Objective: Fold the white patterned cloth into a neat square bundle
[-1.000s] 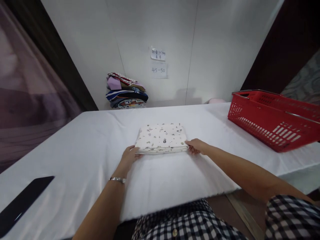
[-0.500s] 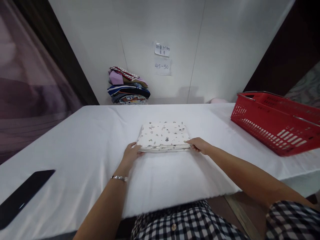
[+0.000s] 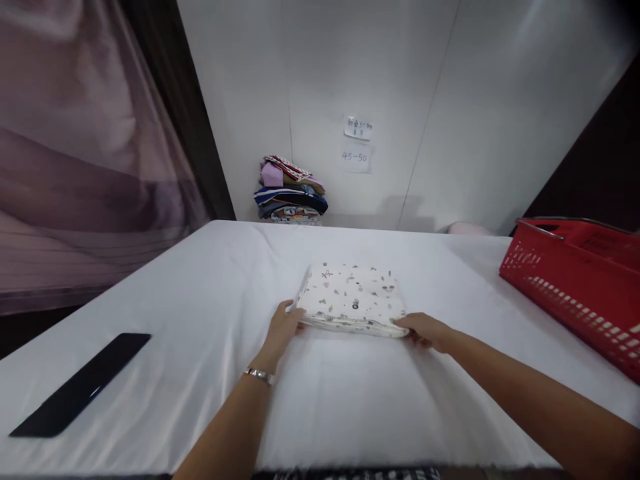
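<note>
A folded white cloth with small dark prints (image 3: 353, 297) lies in the middle of the white-covered table (image 3: 200, 320). My left hand (image 3: 283, 327) grips its near left corner, fingers tucked under the edge. My right hand (image 3: 425, 330) grips its near right corner the same way. A silver bracelet sits on my left wrist.
A stack of folded coloured clothes (image 3: 289, 191) stands at the table's far edge against the white wall. A red plastic basket (image 3: 575, 280) sits at the right. A flat black object (image 3: 83, 385) lies near the front left. Paper notes (image 3: 357, 142) hang on the wall.
The view has swung left and the basket has slid toward the right edge. Both hands stay at the cloth's near corners, and the cloth looks slightly lifted at its front edge.
</note>
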{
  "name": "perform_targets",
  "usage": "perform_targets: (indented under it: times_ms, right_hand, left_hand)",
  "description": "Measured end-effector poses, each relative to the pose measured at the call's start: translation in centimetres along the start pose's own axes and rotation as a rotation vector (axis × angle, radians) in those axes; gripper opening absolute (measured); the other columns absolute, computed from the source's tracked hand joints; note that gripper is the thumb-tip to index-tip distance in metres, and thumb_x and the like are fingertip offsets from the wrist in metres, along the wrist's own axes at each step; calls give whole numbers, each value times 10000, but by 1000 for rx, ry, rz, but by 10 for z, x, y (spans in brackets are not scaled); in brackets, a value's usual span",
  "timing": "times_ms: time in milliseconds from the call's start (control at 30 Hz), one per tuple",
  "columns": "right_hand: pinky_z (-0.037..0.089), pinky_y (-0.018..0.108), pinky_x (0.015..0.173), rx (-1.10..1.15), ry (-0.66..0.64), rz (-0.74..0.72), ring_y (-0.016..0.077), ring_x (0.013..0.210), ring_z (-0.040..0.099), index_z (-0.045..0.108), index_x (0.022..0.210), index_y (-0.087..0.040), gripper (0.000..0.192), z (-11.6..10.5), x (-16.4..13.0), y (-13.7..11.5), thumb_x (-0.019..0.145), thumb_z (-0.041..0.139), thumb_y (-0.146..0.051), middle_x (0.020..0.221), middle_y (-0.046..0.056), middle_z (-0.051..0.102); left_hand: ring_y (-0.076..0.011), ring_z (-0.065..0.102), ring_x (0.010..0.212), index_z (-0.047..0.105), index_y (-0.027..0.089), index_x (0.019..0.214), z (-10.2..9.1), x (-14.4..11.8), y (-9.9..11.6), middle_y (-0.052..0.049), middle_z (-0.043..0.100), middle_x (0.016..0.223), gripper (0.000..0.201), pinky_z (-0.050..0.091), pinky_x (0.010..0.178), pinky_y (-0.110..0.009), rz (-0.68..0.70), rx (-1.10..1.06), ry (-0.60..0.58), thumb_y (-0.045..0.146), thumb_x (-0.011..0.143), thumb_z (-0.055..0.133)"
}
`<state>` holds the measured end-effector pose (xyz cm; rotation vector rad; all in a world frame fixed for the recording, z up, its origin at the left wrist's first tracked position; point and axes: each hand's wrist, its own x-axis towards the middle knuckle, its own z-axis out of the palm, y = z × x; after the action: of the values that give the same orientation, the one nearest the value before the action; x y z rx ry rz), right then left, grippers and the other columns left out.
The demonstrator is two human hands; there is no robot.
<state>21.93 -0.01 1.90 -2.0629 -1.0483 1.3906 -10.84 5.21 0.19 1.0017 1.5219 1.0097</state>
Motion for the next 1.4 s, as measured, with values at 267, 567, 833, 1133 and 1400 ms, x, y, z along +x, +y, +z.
perform_targets:
  times_ms: [267,567,833,1133,1400]
  right_hand:
    - [543,262,577,374,-48,-147,148,645,614,475,823,-203,301,9,-19,-2,699,686,-378,763,36,635]
    - [567,261,520,462,-39,-490,122,575,597,427,1282,-259,573,-72,-63,-94,756,653,-271,826,28,638]
    - [572,205,568,443,-98,-557,91,592,595,628,1013,-168,229,-95,-29,-150,786,601,-185,871,59,659]
    - [557,221,524,450,14,-425,97,542,587,616,977,-168,185,-55,48,-98,794,597,-167,730,25,642]
    - [543,226,498,389,-61,-197,102,533,599,621,994,-161,295,-28,70,-24,721,700,-241,708,13,623]
  left_hand:
    - [-144,611,594,440,126,1196,-1,-3,7,-61,622,783,489,531,580,-286,6,-90,-8,206,745,611]
    - [-136,616,555,441,175,1238,-18,-26,142,-44,618,776,511,533,561,-282,211,-211,-207,230,749,575]
    - [-120,604,535,464,173,1160,-16,13,207,-21,606,735,428,541,578,-273,196,-89,-195,154,739,539]
    - [-125,607,613,533,126,841,15,45,108,-43,610,736,120,540,699,-272,-89,-141,-207,168,732,563]
    - [-153,615,615,486,161,939,25,27,30,-2,583,700,275,522,652,-286,-193,-2,-165,236,705,611]
